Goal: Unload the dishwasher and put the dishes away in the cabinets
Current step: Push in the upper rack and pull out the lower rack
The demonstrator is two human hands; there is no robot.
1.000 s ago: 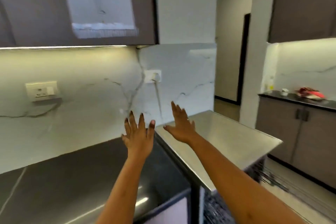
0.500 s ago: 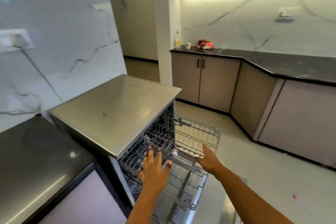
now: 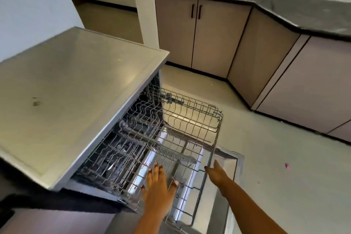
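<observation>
The floor [image 3: 266, 138] fills the right of the frame, with cabinets [image 3: 199, 34] under a dark counter [image 3: 303, 11] along the top right. The dishwasher [image 3: 66, 91], steel-topped, takes the left, its door [image 3: 228, 159] dropped open at lower centre. Its wire rack [image 3: 190, 119] is pulled out at centre and looks bare of dishes. At bottom centre, the left hand [image 3: 158, 194] is spread flat over the rack, grip apart. The right hand [image 3: 217, 174] touches the rack's front rim, fingers loose, not clamped.
</observation>
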